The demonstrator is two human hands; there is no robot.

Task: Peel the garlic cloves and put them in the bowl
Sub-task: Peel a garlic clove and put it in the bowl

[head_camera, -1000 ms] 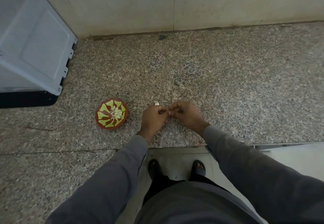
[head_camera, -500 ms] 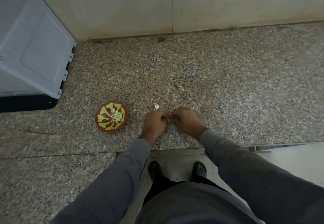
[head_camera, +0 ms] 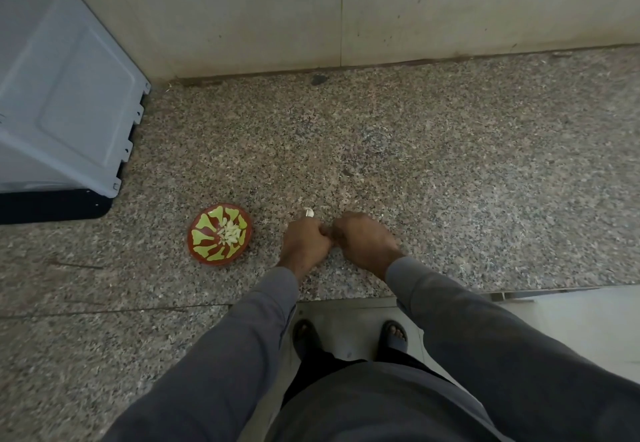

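While both sets of fingers curl inward and meet knuckle to knuckle, whatever they pinch stays hidden between them; a clove is likely in there, but I cannot tell. The left hand (head_camera: 304, 242) and the right hand (head_camera: 363, 239) touch at the fingertips, low over the speckled granite worktop (head_camera: 450, 182), backs of the hands up to the camera. Just beyond the left hand lies one pale garlic clove (head_camera: 309, 212), on the stone, very close to the knuckles. It is too small to say whether it is peeled. Off to the left of the hands, a little apart, sits the red bowl (head_camera: 202, 233) with its yellow-green pattern, and a small heap of pale peeled cloves (head_camera: 230, 232) sits in its middle. Grey sleeves (head_camera: 242, 337) run down to the bottom edge. At far left, a light grey plastic crate (head_camera: 69, 95) is cut off by the frame. Below the worktop's edge, two sandalled feet (head_camera: 391, 334) show on the floor.
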